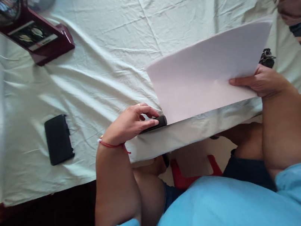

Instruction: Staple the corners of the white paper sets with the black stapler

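- Left hand [131, 124]: fingers curled down and pressed on top of a black stapler [155, 124]; a red thread bracelet [112, 145] sits at the wrist.
- Black stapler: lies flat at the near edge of the table [103, 59], its tip just at the lower left corner of the paper sheets [206, 70].
- Right hand [261, 82]: pinching the paper sheets at their near right edge, thumb on top, remaining fingers hidden beneath.
- Paper sheets: white, held tilted, with the lower left corner down by the stapler and the right end raised above the table.
- Table: covered by a pale, creased cloth that hangs over the near edge.
- Black case [58, 139]: flat, rectangular, resting on the cloth well to the left of the left hand.
- Dark red fan base [43, 38]: upper left on the table, with control dials on its face; part of the wire guard shows above.
- Small dark object [267, 58]: just beyond the right hand, partly hidden by the sheets; kind cannot be told.
- Red stool [193, 172]: visible below the table edge, between the person's knees.
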`<state>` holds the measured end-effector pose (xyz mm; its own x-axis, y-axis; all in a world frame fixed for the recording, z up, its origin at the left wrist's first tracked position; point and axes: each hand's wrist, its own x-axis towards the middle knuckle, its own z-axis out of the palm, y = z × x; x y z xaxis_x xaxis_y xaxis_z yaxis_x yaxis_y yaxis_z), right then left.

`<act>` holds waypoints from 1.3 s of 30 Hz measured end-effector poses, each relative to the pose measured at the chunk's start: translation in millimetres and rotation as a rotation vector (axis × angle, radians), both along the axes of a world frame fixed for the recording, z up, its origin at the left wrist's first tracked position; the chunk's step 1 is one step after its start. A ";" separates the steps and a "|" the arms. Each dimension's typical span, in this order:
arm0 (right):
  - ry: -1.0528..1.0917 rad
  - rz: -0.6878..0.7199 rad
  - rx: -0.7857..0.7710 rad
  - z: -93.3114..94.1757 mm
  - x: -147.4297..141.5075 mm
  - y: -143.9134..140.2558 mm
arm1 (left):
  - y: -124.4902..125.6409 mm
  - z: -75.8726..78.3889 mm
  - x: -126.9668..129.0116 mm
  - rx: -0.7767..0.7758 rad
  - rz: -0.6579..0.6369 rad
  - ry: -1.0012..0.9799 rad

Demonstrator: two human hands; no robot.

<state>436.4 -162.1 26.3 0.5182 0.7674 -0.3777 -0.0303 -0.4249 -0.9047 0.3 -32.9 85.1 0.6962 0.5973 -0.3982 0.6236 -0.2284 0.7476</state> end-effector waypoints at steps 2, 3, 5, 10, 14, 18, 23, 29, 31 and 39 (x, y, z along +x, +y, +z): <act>-0.012 0.002 0.017 -0.7 1.0 -0.5 | -0.1 -1.2 0.2 0.013 0.023 -0.007; -0.018 0.000 0.021 -1.1 1.4 -0.5 | -0.4 -1.9 0.3 0.011 0.031 -0.010; -0.024 0.000 0.019 -1.7 1.5 0.0 | -1.2 -3.2 0.4 -0.009 0.046 -0.015; 0.003 0.032 0.035 -0.1 -3.7 3.5 | -1.6 -4.7 -0.5 -0.046 0.076 -0.017; 0.000 0.060 0.042 1.0 -7.7 6.2 | -0.3 -5.3 -0.3 -0.043 0.065 -0.013; 0.002 0.079 0.017 -0.4 -8.4 7.8 | -0.4 -6.2 2.3 -0.029 0.059 -0.008; 0.007 0.095 -0.016 0.9 -8.8 7.9 | -2.9 -5.2 6.1 -0.012 0.065 0.057; 0.043 0.087 -0.031 8.4 -15.2 8.5 | -4.3 2.4 19.1 0.072 -0.007 0.231; 0.055 0.080 -0.030 11.0 -18.6 9.4 | -3.9 2.6 22.5 0.080 -0.023 0.248; 0.075 0.010 0.028 11.9 -31.5 17.3 | -2.7 -3.0 8.0 -0.110 0.045 0.029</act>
